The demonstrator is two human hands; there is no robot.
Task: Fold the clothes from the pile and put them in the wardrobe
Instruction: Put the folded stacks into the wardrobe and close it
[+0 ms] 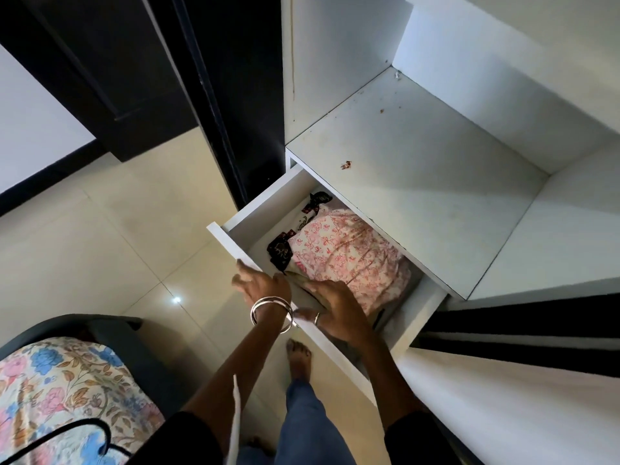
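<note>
Looking down, head view: white wardrobe fills upper right of the frame, its drawer pulled out at centre.
Clothes: pink-patterned folded garment lies in the drawer, dark printed cloth beside it.
Left hand: grip spread, fingers resting on drawer front.
Right hand: grip flat, pressing an olive cloth inside.
Floor: pale glossy tiles, left.
Bed: floral sheet, lower left.

Single head-worn wide-angle view, steeply downward, close over an open wardrobe drawer, perhaps standing height.
</note>
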